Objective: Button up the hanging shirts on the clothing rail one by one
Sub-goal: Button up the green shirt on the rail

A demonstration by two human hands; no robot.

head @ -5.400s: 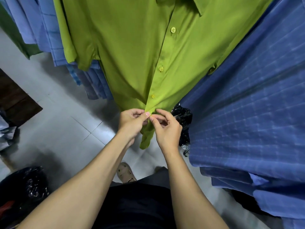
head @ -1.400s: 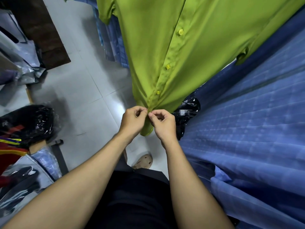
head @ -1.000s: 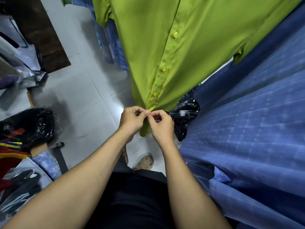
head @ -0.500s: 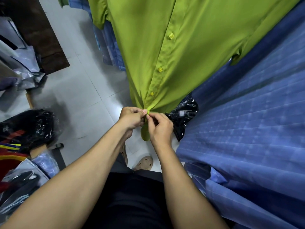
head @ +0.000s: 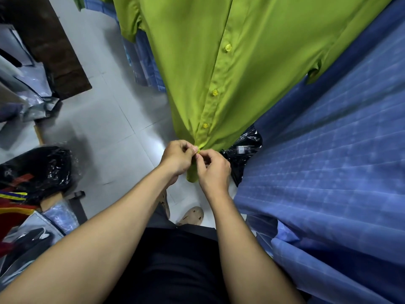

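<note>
Seen from the head camera, a lime-green shirt hangs in the upper middle of the view. Its front placket runs down toward the person, and three yellow buttons on it are already fastened. Both hands meet at the lowest part of the placket, just above the hem tip that dangles between them. The left hand has its fingers curled and pinches the green fabric edge between thumb and forefinger. The right hand is curled in the same way, its thumb and forefinger pinching the opposite edge. A small yellow button peeks out right where the fingertips of the two hands touch; whether it is through its hole cannot be told. To the right, a blue checked shirt hangs just beside the green one and fills that side of the view. A crinkled black plastic bag shows between the two shirts. Further blue shirts hang behind the green one on the left. Below lies a pale tiled floor, with a beige sandal between the forearms. A black plastic-wrapped bundle sits at the left edge.
</note>
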